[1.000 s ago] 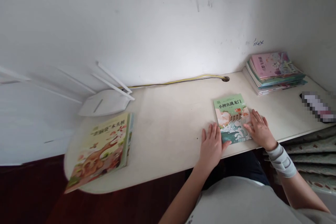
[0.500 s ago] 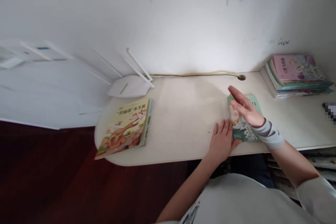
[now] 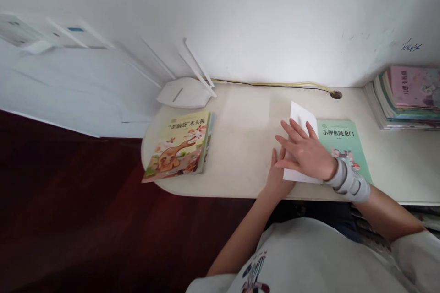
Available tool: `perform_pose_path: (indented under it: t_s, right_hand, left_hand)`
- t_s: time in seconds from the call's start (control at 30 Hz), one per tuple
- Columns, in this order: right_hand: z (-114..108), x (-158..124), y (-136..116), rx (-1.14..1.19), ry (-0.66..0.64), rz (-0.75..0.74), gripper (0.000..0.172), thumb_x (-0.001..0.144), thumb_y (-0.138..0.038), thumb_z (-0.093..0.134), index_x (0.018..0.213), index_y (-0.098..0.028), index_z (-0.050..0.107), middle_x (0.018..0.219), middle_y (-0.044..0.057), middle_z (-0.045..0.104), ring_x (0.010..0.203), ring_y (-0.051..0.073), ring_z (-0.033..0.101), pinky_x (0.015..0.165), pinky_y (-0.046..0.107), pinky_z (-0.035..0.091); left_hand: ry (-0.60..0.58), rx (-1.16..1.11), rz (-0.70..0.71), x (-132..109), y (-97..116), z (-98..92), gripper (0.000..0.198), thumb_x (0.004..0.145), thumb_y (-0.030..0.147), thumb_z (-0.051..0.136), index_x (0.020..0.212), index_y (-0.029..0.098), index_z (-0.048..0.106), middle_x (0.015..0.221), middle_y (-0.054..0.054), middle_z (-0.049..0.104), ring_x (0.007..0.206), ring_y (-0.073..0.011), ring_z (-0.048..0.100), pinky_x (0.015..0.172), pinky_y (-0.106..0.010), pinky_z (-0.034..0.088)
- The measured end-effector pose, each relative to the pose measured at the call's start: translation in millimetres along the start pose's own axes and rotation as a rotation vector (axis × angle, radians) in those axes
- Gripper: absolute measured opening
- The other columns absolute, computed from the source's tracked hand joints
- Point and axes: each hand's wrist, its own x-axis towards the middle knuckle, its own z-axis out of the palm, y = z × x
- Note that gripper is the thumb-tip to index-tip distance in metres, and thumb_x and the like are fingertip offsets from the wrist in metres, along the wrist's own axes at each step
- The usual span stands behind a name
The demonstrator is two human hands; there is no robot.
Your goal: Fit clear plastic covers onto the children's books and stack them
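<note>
A green children's book [image 3: 347, 139] lies on the white desk, with its cover turned to the left. The cover's white inner side [image 3: 299, 112] stands partly raised. Over that white side my right hand [image 3: 305, 151] is spread, its fingers apart and pointing left; a grey band wraps its wrist. Below and behind it my left hand [image 3: 281, 181] rests at the left edge of the cover. Its visible fingers are stretched out, and the rest is hidden by my right hand.
Two or more picture books [image 3: 178, 146] lie at the desk's rounded left end. Behind them is a white router [image 3: 184, 94] with antennas. Cables run along the wall to a hole [image 3: 336, 94]. A book stack [image 3: 409, 105] sits at the right on the desk [image 3: 240, 146].
The book's cover has swung open leftward, baring its white inner side and a green title page. My right hand has moved left with its fingers spreading. The view has shifted.
</note>
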Motion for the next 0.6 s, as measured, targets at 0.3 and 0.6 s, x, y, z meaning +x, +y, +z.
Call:
perform_pose_path:
  t_s: [0.3, 0.6]
  right_hand:
    - [30, -23, 37, -0.08, 0.054, 0.19, 0.065, 0.086, -0.047, 0.05, 0.137, -0.007, 0.04, 0.148, 0.023, 0.029, 0.138, 0.032, 0.025, 0.109, 0.055, 0.021]
    - [49, -21, 31, -0.124, 0.155, 0.297, 0.054, 0.088, -0.024, 0.044, 0.137, -0.001, 0.038, 0.145, 0.023, 0.034, 0.138, 0.031, 0.024, 0.111, 0.053, 0.02]
  left_hand:
    - [-0.048, 0.041, -0.041, 0, -17, -10.8, 0.054, 0.095, 0.037, 0.029, 0.136, 0.003, 0.039, 0.143, -0.021, 0.04, 0.135, -0.0267, 0.034, 0.11, -0.043, 0.03]
    - [-0.03, -0.027, -0.054, -1, -22, -14.2, 0.05, 0.097, 0.032, 0.022, 0.135, 0.006, 0.043, 0.142, -0.017, 0.042, 0.136, -0.024, 0.032, 0.111, -0.042, 0.029]
